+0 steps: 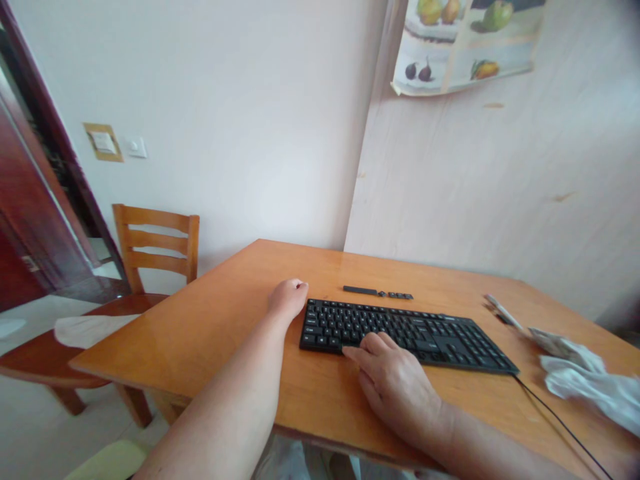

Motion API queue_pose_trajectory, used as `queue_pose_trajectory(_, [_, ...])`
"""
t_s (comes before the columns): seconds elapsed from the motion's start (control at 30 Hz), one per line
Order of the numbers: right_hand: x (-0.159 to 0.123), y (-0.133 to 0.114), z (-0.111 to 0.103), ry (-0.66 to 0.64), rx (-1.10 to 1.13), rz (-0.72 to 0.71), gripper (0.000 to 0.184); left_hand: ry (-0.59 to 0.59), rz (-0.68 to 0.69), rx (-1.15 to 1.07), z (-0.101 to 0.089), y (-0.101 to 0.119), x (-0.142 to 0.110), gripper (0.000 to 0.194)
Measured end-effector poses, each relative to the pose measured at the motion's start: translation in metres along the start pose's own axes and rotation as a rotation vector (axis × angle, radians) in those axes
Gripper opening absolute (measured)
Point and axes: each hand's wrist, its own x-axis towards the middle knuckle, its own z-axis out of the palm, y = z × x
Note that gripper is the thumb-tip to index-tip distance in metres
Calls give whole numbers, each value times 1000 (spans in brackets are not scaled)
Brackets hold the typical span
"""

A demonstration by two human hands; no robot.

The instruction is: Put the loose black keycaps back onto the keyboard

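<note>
A black computer keyboard lies on the wooden table. Beside its back left corner is my left hand, curled into a fist; whether anything is inside is hidden. Bent over the keyboard's front edge, my right hand has its fingers drawn together, the tips touching near the bottom key row left of centre. What those fingertips pinch, if anything, is too small to make out. Behind the keyboard lie loose black keycaps: a long space bar, a small keycap and a short row of keycaps.
The keyboard cable runs off the front right of the table. A pen-like white stick and a crumpled plastic bag lie at the right. A wooden chair stands at the left; a pale wall rises behind the table.
</note>
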Motion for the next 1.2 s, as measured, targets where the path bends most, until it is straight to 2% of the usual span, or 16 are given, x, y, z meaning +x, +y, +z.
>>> queue_pose_trajectory(0.13, [3,-7,0,-48,-84,29,48,-2,-2,1,-3,3,-3,30])
queue_pose_trajectory(0.3, [14,-10,-3,-87,-140,52,44,-2,-6,10,-6,6,-5,29])
queue_pose_trajectory(0.6, [11,2,-5,-15,-49,37,33,-1,1,9,-4,2,-1,31])
queue_pose_trajectory(0.7, [17,20,-16,65,1,85,31,0,5,-2,-2,0,1,32])
queue_pose_trajectory(0.83, [42,62,-32,88,-4,179,29,-4,13,-17,0,-3,4,33])
queue_pose_trajectory(0.93, [70,98,-35,31,-99,263,30,-7,16,-27,1,-4,5,32])
queue_pose_trajectory(1.03, [98,126,-29,-100,-188,342,29,-6,14,-36,1,-5,8,32])
queue_pose_trajectory(1.2, [131,146,-12,-189,-198,301,34,-1,-6,-42,3,-7,12,31])
